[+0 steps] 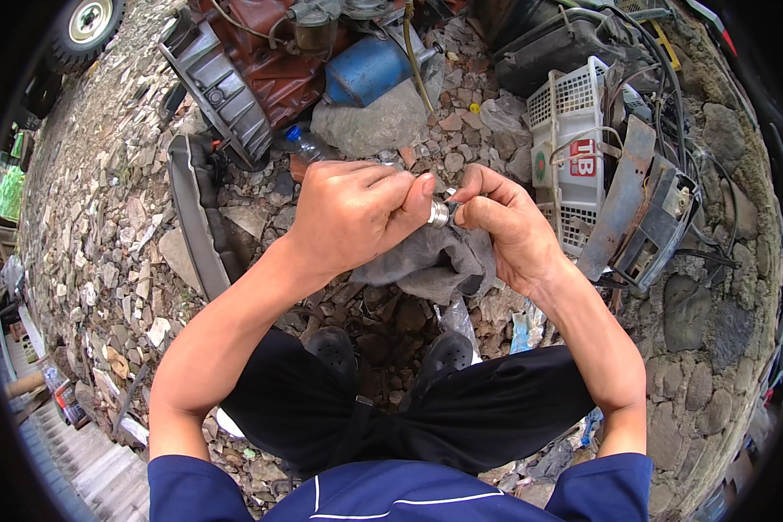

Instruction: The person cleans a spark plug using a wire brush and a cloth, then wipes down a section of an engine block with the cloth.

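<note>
In front of me, my left hand (359, 212) is curled around a small silver cylindrical metal fitting (438, 214), whose ringed end sticks out past the thumb. The thumb and forefinger of my right hand (506, 218) pinch at that end, where a small dark part shows; the fingers hide most of it. Below both hands is a crumpled grey rag (430, 261). It reaches up beside the right palm, and I cannot tell whether that hand touches it.
Stony rubble (117, 228) covers the ground. Ahead are a ribbed metal housing (215, 91), a blue cylinder (368, 68) and a plastic bottle (307, 145). A dark pan-like part (199, 222) stands left. At right lean a white plastic crate (571, 169) and rusty metal strips (620, 196) near a stone wall (698, 313).
</note>
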A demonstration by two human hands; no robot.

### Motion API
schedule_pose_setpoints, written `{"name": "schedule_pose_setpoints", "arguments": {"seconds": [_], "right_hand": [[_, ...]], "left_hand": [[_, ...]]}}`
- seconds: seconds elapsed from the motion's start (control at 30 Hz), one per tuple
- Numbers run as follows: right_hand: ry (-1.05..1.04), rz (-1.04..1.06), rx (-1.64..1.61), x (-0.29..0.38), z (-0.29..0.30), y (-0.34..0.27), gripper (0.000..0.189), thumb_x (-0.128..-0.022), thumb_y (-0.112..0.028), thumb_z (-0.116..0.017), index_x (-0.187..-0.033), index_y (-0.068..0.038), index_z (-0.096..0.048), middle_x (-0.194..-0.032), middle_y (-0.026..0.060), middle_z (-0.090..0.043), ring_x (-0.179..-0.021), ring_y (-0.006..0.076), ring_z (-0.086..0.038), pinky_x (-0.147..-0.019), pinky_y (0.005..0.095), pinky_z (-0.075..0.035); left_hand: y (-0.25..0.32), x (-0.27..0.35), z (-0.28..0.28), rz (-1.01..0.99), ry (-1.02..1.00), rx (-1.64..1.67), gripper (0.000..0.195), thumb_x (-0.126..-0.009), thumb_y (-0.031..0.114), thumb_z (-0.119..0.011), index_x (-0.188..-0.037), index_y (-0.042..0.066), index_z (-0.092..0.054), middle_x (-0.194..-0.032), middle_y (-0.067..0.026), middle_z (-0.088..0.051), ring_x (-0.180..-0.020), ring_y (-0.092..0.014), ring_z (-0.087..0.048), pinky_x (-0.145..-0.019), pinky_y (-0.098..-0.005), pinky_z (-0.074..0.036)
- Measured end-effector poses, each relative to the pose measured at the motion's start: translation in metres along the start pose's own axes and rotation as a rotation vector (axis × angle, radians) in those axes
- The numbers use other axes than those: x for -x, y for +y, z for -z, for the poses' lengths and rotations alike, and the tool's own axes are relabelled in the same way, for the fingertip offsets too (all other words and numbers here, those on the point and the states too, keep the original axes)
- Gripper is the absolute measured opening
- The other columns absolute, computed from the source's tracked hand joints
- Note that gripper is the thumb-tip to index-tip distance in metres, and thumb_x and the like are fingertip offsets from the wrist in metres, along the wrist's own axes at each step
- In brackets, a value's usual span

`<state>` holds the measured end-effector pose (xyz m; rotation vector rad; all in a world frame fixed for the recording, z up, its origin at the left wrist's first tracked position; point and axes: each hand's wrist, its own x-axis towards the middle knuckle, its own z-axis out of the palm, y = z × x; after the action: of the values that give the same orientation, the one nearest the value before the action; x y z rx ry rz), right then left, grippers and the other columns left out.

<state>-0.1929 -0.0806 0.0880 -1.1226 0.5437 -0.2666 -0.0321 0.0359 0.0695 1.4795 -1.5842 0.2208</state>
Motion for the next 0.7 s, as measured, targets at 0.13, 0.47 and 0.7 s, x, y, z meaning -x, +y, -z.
{"name": "schedule_pose_setpoints", "arguments": {"seconds": [0.13, 0.47, 0.7], "right_hand": [[0.006, 0.254, 0.384, 0.007, -0.007, -0.005, 0.011, -0.078, 0.001, -0.064, -0.079, -0.003, -0.054, -0.078, 0.0028, -0.064, -0.063, 0.0118, -0.058, -0.059, 0.0261, -0.046], [0.014, 0.954, 1.193, 0.0, 0.003, 0.008, 0.016, -0.068, 0.0, -0.068, -0.075, -0.002, -0.053, -0.075, 0.0119, -0.063, -0.063, 0.0281, -0.063, -0.055, 0.0344, -0.05], [0.037, 0.223, 0.477, 0.001, -0.002, 0.004, 0.009, -0.079, -0.003, -0.063, -0.079, -0.003, -0.054, -0.072, 0.0008, -0.063, -0.057, 0.0113, -0.054, -0.053, 0.0266, -0.042]], "left_hand": [[0.007, -0.002, 0.001, 0.315, -0.088, 0.123, 0.038, -0.094, 0.017, -0.059, -0.06, -0.001, -0.052, -0.049, -0.0124, -0.048, -0.042, -0.027, -0.043, -0.042, -0.0355, -0.037], [0.01, -0.006, -0.001, 1.0, -0.415, 0.473, 0.058, -0.099, 0.039, -0.048, -0.06, -0.004, -0.053, -0.047, -0.0159, -0.046, -0.041, -0.022, -0.054, -0.046, -0.0405, -0.039], [0.004, 0.003, -0.002, 0.398, -0.162, 0.086, 0.049, -0.097, 0.027, -0.053, -0.057, -0.001, -0.055, -0.051, -0.0156, -0.054, -0.043, -0.032, -0.053, -0.044, -0.0383, -0.041]]}}
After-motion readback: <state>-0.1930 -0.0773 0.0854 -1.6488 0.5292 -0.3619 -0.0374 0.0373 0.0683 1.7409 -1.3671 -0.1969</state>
